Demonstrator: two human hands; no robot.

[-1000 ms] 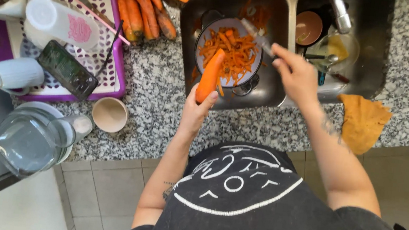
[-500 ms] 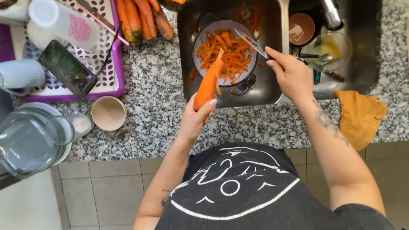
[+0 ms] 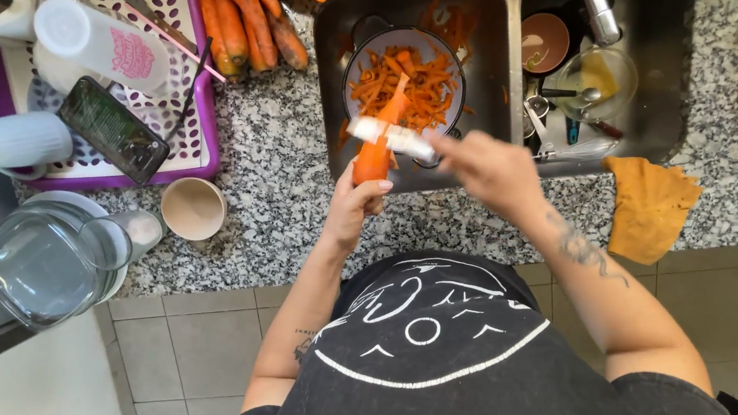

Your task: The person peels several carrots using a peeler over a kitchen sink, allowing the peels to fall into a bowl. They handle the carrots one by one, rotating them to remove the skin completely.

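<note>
Overhead, left hand [image 3: 354,204] fingers grasping carrot [image 3: 377,145], right hand [image 3: 488,168] clenched on peeler [image 3: 391,136], above peel-filled bowl [image 3: 406,80]

An orange carrot [image 3: 374,149] is showing at the middle of the frame, above a speckled grey-and-white granite desk [image 3: 272,180]. Orange peelings are filling a pale bowl [image 3: 358,58] in the steel-grey sink [image 3: 332,23]. At upper left, a purple tray [image 3: 205,129] is carrying a white perforated mat. A mustard-yellow cloth [image 3: 653,208] is lying at the right. A black shirt [image 3: 461,379] is bearing white line drawings.
</note>
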